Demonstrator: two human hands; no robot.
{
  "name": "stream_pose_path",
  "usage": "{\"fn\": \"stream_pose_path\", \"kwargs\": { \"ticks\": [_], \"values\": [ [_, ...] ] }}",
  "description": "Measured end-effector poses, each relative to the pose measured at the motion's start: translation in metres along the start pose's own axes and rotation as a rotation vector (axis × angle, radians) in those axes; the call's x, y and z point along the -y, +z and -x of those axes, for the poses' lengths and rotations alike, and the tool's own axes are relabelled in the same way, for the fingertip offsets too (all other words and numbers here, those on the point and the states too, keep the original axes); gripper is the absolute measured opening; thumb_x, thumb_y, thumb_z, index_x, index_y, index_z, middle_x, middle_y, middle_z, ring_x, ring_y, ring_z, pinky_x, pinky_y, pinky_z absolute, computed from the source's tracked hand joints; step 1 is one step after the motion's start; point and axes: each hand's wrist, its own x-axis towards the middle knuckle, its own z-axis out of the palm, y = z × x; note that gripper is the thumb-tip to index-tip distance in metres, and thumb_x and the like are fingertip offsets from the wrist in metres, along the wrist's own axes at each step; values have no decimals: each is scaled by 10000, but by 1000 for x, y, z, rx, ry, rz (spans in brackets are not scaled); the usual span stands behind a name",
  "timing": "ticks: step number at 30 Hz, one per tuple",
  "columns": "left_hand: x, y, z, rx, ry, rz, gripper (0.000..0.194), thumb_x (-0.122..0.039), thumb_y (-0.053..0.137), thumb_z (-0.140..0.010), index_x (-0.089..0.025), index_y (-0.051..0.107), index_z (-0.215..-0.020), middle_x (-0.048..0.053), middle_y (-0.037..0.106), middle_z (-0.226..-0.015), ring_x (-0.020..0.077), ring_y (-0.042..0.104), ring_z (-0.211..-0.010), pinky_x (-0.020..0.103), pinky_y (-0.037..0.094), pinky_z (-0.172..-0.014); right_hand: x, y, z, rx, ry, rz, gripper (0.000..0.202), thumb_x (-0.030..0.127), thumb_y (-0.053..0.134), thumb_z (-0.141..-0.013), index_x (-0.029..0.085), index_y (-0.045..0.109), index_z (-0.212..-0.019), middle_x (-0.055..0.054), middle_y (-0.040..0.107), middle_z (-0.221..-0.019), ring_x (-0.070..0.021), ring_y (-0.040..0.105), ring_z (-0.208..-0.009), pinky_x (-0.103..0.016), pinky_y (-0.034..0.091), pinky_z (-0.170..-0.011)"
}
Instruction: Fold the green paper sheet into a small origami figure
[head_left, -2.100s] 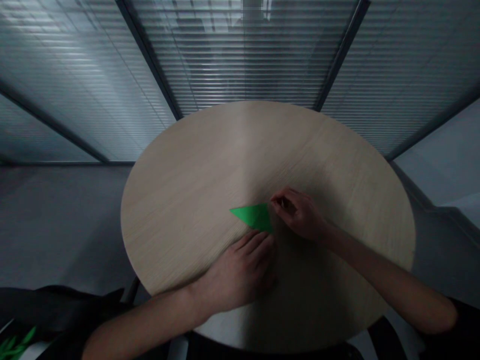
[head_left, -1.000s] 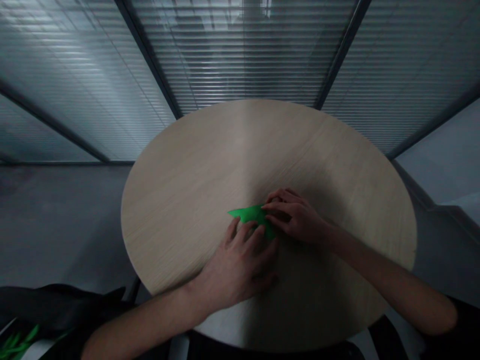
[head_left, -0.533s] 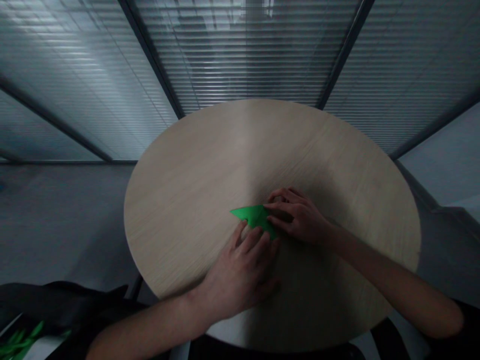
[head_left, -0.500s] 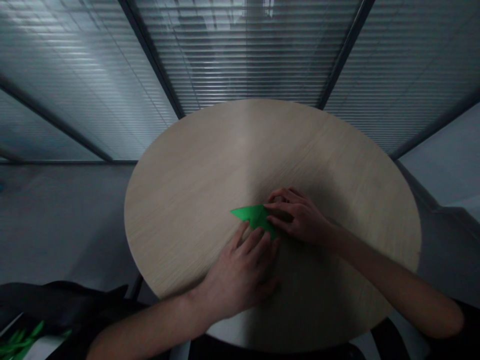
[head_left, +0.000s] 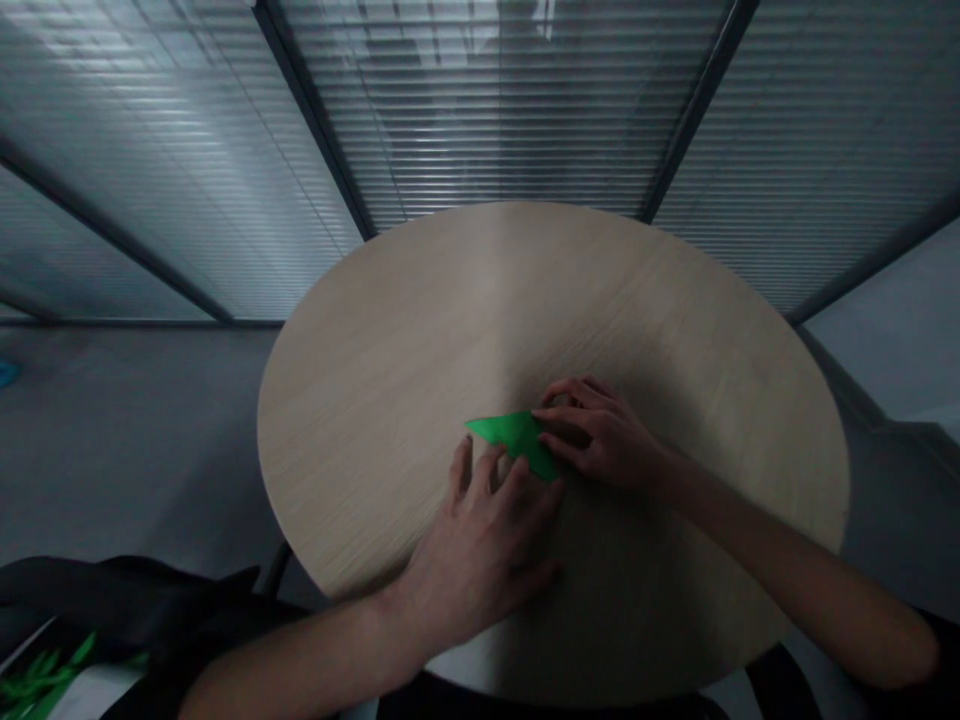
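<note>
A small piece of folded green paper (head_left: 514,430) lies near the middle of the wooden table, its pointed end to the left. My left hand (head_left: 484,540) is palm down just below it, fingers spread, some fingertips at the paper's lower edge. The left index finger is lifted a little near the pointed end. From the right, my right hand (head_left: 606,437) grips the paper's right part with thumb and fingers. Those fingers hide the paper's right end.
The round wooden table (head_left: 390,310) stands by glass panels with blinds (head_left: 495,130). At the lower left are a dark bag-like thing (head_left: 150,590) and green leaf-like pieces (head_left: 45,680). A small blue object (head_left: 7,373) is at the far left on the grey floor (head_left: 187,420).
My left fingers have spread and shifted slightly, the index finger moving left toward the pointed end. My right hand keeps its place on the paper. The whole view has shifted a little.
</note>
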Motion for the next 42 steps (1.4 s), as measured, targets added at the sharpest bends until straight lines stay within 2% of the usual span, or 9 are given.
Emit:
{"fn": "stream_pose_path", "kwargs": {
  "ticks": [5,10,15,17,21,29,34,40,42],
  "values": [
    [-2,0,2,4,-52,17,667,-642,639,-942,-363,522,-1536,135,500,-1429,492,388,-1402,843,283,-1135,0,0,1,-6,-7,13,287,274,714,-935,221,782,-1209,-120,700,-1222,-298,645,-1095,-505,538,-998],
    [1,2,2,-15,-37,26,710,-701,651,-905,-347,556,-1513,151,504,-1444,503,405,-1404,829,300,-1133,-1,0,1,-14,-11,3,279,257,728,-922,251,784,-1195,-107,704,-1217,-294,653,-1093,-512,531,-1010],
    [4,8,4,-49,-54,-12,809,-702,545,-968,-66,567,-1469,228,584,-1439,461,475,-1381,709,359,-1187,-2,0,1,-19,-21,13,273,271,715,-940,231,788,-1200,-121,699,-1216,-293,650,-1093,-502,538,-1002],
    [3,9,4,-53,-86,-19,790,-680,546,-980,-46,574,-1451,242,592,-1433,438,506,-1367,676,388,-1180,-2,0,1,-21,-27,14,267,279,712,-945,225,790,-1195,-122,700,-1213,-289,648,-1089,-497,541,-1001],
    [1,7,5,-38,-173,-12,772,-652,667,-922,-148,566,-1498,259,546,-1460,460,501,-1382,707,401,-1138,-3,1,1,-19,-30,23,272,288,713,-945,213,793,-1195,-128,700,-1219,-292,650,-1084,-510,539,-1004],
    [1,3,8,-27,-311,10,865,-707,801,-772,-341,570,-1520,240,371,-1609,591,285,-1493,832,289,-1102,-2,0,0,-23,-38,28,269,289,705,-955,187,797,-1186,-136,702,-1202,-287,656,-1063,-501,538,-1000],
    [5,3,8,-16,-331,46,942,-751,821,-712,-390,540,-1536,197,282,-1676,620,207,-1510,840,293,-1085,-2,-1,0,-10,-31,31,275,285,711,-950,180,796,-1190,-139,699,-1200,-291,654,-1056,-514,531,-999],
    [7,8,13,-82,-307,45,938,-766,810,-714,-402,537,-1534,187,164,-1727,619,216,-1512,827,309,-1089,-3,0,0,-11,-31,16,276,294,700,-960,189,789,-1198,-134,696,-1210,-292,648,-1075,-511,540,-989],
    [8,10,16,-114,-295,29,927,-736,811,-741,-389,518,-1549,192,173,-1724,603,235,-1513,810,322,-1098,-2,0,0,-13,-34,17,273,288,700,-957,192,788,-1198,-132,698,-1202,-291,649,-1076,-511,539,-992]
  ]
}}
